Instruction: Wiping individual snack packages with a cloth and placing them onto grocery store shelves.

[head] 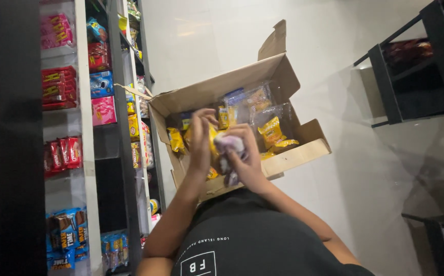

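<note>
Against the person's chest, an open brown cardboard box point(289, 156) is propped over the pale floor point(344, 61), so its yellow snack packets point(272, 130) lie within reach of both hands. Beside it, tall shelves point(84, 128) stocked with red, pink and blue packets are seen. Just above the box's near side, a small purple-and-white packet point(228, 145) is gripped by the curled fingers of the right hand point(247, 158). Its other side is pinched by the left hand point(200, 135), fingers closed.
</note>
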